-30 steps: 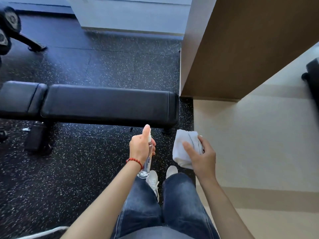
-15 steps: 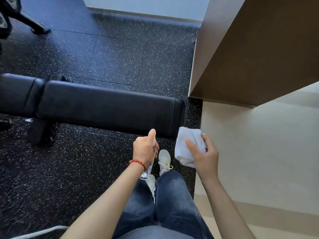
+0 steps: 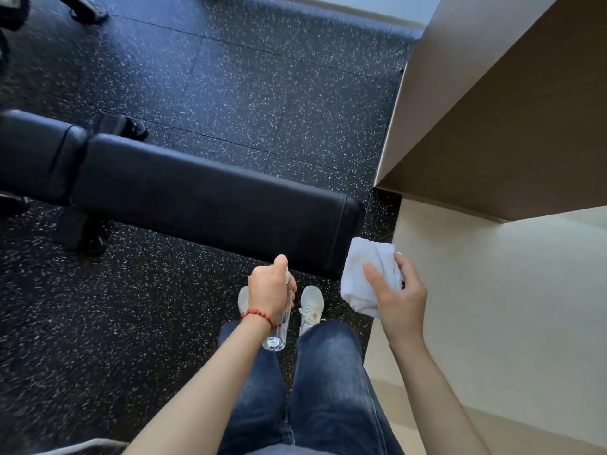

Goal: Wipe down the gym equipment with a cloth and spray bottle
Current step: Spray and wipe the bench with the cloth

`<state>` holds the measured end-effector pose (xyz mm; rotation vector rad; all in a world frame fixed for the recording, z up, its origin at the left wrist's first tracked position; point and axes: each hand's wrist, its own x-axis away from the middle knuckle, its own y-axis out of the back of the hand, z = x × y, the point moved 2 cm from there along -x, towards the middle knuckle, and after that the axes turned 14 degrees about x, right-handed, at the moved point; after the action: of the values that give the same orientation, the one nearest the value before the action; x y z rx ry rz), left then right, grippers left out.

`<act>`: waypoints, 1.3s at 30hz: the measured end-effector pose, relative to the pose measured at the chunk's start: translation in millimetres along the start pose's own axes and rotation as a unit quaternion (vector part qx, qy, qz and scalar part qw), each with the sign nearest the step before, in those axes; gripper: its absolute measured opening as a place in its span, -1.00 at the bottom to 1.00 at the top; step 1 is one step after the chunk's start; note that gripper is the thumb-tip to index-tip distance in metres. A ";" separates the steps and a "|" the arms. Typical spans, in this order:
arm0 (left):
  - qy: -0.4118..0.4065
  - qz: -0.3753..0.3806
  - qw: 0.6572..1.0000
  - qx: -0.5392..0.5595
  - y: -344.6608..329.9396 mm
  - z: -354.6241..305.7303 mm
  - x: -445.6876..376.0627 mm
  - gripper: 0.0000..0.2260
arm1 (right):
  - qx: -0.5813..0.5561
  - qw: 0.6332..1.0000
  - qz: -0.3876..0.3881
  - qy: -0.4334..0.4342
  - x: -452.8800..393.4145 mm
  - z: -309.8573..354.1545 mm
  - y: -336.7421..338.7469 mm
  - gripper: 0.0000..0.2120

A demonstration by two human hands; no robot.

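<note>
A black padded weight bench (image 3: 197, 198) runs across the floor from the left edge to just in front of my feet. My left hand (image 3: 271, 289) grips a small clear spray bottle (image 3: 277, 333), thumb on its top, just short of the bench's near right corner. My right hand (image 3: 399, 298) holds a crumpled white cloth (image 3: 364, 277) beside the bench's right end, off the pad. The nozzle is hidden by my hand.
Speckled black rubber floor (image 3: 262, 93) surrounds the bench. A brown wall corner (image 3: 492, 126) and beige flooring (image 3: 509, 307) lie to the right. The bench's black feet (image 3: 78, 234) stand at the left. More dark equipment sits at the top left.
I have stepped closer to the bench, which now sits lower and larger in view. Both hands keep their grip on the bottle and the cloth.
</note>
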<state>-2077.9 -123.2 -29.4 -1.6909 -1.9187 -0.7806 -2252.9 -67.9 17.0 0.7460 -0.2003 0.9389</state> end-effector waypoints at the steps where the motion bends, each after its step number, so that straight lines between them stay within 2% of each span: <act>1: -0.006 0.000 1.000 -0.005 1.7 -1.8 -2.7 -0.54 | 0.003 1.000 0.001 0.001 -1.4 2.9 -3.0 -0.62; 5: -0.011 0.003 1.000 -0.009 13.3 -9.6 -16.4 -0.56 | 0.015 1.000 0.000 0.006 -5.5 15.4 -18.6 -0.57; 10: 0.005 0.013 1.000 0.000 39.7 -16.8 -39.2 -0.46 | 0.015 1.000 -0.007 0.013 -4.4 34.6 -45.0 -0.54; 13: -0.002 0.024 1.000 -0.004 63.6 -27.2 -52.5 -0.47 | 0.019 1.000 -0.013 0.008 -0.9 47.3 -68.9 -0.68; 17: -0.006 0.044 0.999 0.017 107.8 -38.5 -73.1 -0.54 | 0.020 0.999 -0.025 0.008 13.0 65.6 -110.6 -0.66; 21: -0.060 0.053 0.997 0.009 158.4 -49.3 -95.8 -0.52 | 0.027 0.999 -0.023 0.019 30.6 87.0 -160.3 -0.71; 27: -0.074 0.069 0.995 0.005 220.9 -64.6 -126.1 -0.52 | 0.033 0.999 -0.002 0.038 52.4 117.8 -229.8 -0.72; 31: -0.053 0.037 0.997 0.047 254.1 -71.1 -138.4 -0.54 | 0.043 0.998 0.015 0.053 59.9 137.4 -261.8 -0.74; 39: -0.075 -0.009 0.994 0.082 303.3 -72.6 -159.1 -0.55 | 0.066 0.992 0.064 0.083 62.3 166.8 -307.0 -0.73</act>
<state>-1757.8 -263.5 -49.6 -1.6756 -2.0390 -0.4994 -1947.5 -248.9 17.7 0.7787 -0.0392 1.1394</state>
